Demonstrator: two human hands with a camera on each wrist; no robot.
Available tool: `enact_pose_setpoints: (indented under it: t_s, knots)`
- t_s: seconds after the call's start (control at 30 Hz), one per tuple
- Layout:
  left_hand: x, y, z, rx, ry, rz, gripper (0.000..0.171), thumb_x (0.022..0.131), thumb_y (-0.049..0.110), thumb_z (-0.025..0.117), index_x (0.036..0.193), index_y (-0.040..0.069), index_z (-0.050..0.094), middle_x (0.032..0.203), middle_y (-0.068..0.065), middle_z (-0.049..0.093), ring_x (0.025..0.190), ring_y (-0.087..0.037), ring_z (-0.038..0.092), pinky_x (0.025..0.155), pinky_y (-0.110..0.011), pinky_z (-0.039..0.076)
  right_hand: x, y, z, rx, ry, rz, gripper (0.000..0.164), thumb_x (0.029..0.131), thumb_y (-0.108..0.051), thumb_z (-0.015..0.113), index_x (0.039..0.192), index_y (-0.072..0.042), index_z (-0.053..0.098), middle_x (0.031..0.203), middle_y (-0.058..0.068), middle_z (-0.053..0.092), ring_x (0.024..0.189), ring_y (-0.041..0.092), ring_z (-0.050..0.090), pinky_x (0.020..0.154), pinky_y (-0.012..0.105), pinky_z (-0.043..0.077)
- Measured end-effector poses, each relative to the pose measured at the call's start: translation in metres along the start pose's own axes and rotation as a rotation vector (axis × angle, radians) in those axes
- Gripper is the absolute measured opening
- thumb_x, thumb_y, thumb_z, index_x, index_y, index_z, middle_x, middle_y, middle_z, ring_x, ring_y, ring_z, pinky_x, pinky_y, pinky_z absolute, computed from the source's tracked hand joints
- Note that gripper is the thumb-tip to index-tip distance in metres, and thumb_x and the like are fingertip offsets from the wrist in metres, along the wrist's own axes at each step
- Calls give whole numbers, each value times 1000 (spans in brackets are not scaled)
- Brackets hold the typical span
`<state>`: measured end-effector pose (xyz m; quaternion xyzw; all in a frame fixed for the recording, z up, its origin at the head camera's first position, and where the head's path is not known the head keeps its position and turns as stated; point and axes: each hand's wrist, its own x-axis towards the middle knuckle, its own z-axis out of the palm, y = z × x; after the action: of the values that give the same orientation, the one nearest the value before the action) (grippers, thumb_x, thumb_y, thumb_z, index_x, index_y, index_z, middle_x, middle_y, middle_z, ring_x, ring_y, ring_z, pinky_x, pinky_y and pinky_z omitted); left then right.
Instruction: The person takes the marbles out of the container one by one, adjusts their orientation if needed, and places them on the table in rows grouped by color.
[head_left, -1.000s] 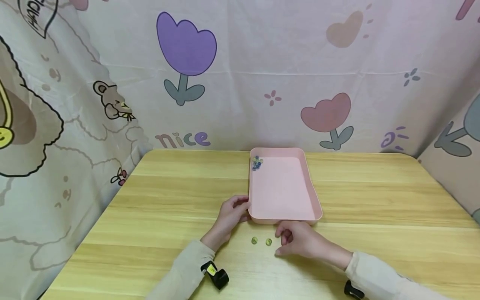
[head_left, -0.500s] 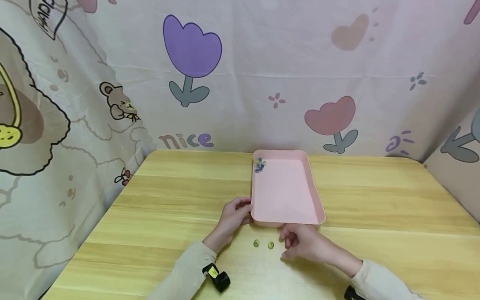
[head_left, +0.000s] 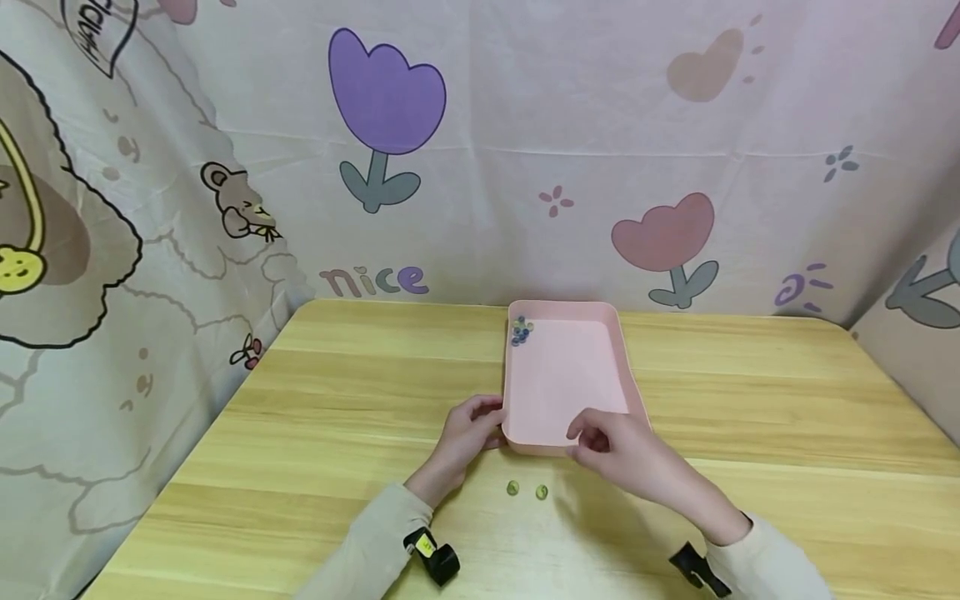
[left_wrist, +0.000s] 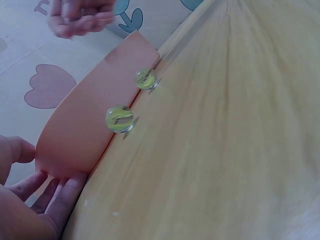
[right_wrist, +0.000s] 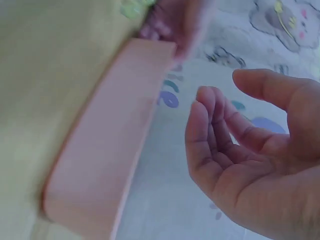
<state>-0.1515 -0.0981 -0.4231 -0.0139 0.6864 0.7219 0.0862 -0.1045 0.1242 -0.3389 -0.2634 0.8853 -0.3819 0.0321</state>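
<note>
Head view: the right hand (head_left: pixel 628 450) has risen from the table (head_left: pixel 375 375) beside the two clear marbles and now overlaps the near right part of the pink tray (head_left: pixel 566 375). The left marble (head_left: pixel 512 487) and right marble (head_left: pixel 542 492) stay on the table just in front of the tray, apart from each other, so they seem left for now; a marble cluster (head_left: pixel 522 334) sits inside the tray's far left corner. Right wrist view shows that hand's fingers loosely bent, thumb well apart, holding nothing visible. The left hand (head_left: pixel 461 433) rests relaxed fingertips against the tray's outside at its near left corner.
</note>
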Motion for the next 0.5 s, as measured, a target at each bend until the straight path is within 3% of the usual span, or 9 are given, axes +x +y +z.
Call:
enact_pose_setpoints:
  t_s: [0.3,0.5]
  knots:
    - [-3,1,2,-12,-2,2,33,95,8,59,123,-9,56,111,-17,59,82,-15,60,73,-31,58,14,0,-8,41,214,-3,10,83,-4,72,91,-4,66,73,-7,56,66,8,54,59,23,50]
    - [-1,0,0,-2,-5,7,34,95,9,59,123,-9,55,110,-17,59,82,-15,62,74,-31,58,16,8,-14,61,289,-10,13,84,-3,73,95,-6,66,75,-5,57,68,10,56,62,23,51]
